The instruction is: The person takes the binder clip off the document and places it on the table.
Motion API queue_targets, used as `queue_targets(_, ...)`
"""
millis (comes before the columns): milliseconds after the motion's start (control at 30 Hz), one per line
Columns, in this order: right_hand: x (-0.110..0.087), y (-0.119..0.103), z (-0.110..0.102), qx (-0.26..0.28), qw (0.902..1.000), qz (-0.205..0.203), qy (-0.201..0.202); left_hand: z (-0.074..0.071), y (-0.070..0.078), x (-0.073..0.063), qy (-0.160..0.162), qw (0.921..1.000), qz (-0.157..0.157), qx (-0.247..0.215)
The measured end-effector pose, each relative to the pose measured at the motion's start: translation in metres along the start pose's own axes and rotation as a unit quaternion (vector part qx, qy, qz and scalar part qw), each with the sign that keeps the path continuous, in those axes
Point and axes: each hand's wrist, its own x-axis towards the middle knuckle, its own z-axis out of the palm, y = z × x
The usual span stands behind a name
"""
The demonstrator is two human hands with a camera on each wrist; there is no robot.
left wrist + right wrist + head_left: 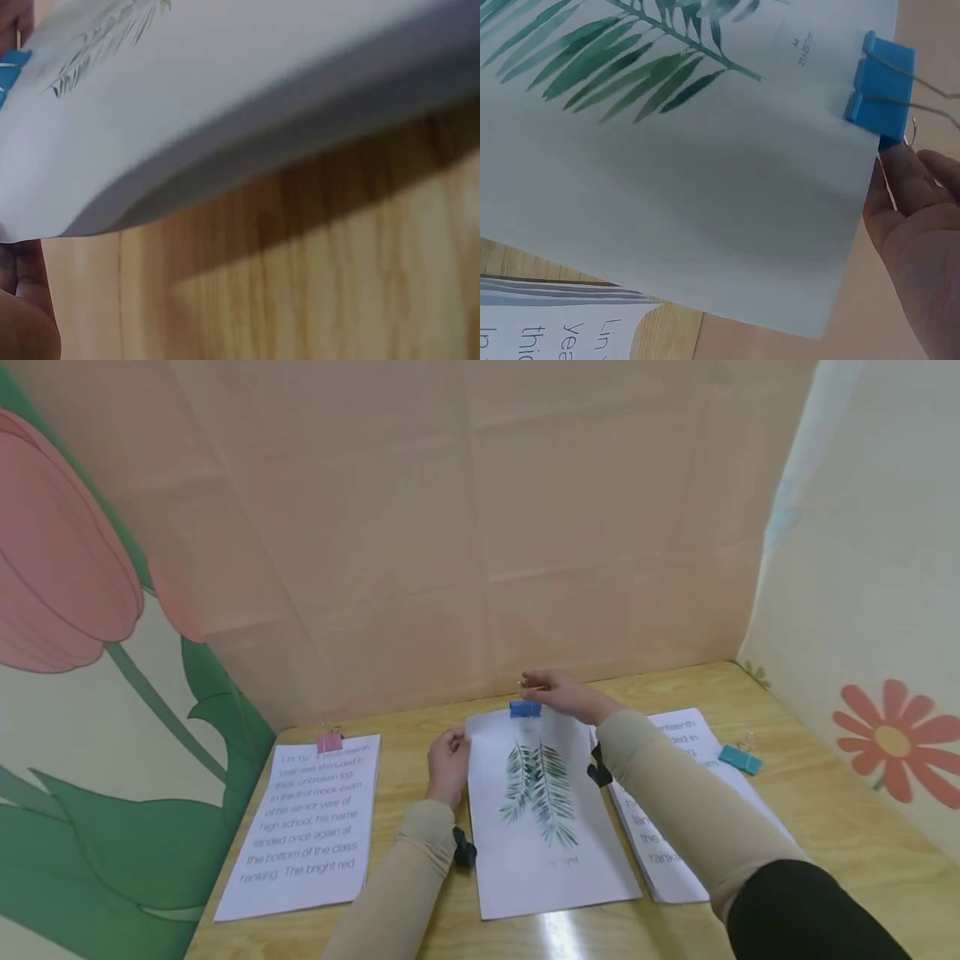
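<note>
A white paper stack [551, 877] printed with green palm leaves is raised off the wooden table at its near side, as the left wrist view shows. My left hand [447, 767] pinches its left edge near the top. A blue binder clip [885, 90] sits on the top edge of the stack. My right hand [566, 693] is at that clip, fingers on its wire handle; in the right wrist view the fingers are partly behind the clip. Both wire handles stick out past the top edge.
On the left lies a text-printed paper stack [300, 835] with a pink binder clip [329, 742] at its top. A second text stack [663, 868] lies at right, partly under my right arm. Beside it rests a teal binder clip [740, 759]. A peach backdrop [480, 527] rises behind the table [412, 743].
</note>
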Motion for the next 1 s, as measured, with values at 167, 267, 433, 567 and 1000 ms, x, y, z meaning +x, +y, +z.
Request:
queue_targets(167,-0.004,0.003,-0.005,0.043,0.9989,0.004,-0.016,0.000,-0.003,-0.001,-0.006,0.9999,-0.009,-0.007)
queue_targets(267,-0.005,0.005,-0.007,0.070,0.9970,0.023,-0.022,0.001,-0.004,-0.002,-0.008,0.9998,-0.014,-0.012)
queue_targets(433,-0.005,0.005,-0.007,0.105,0.9932,0.043,-0.026,0.002,-0.004,-0.004,-0.004,0.9999,-0.011,-0.010)
queue_targets(567,-0.005,0.005,-0.007,0.109,0.9928,0.043,-0.024,0.003,-0.004,-0.004,-0.005,0.9999,-0.006,-0.008)
queue_targets(1000,-0.002,0.014,0.002,0.089,0.9959,0.014,0.010,-0.001,-0.007,-0.004,-0.014,0.9997,-0.017,-0.013)
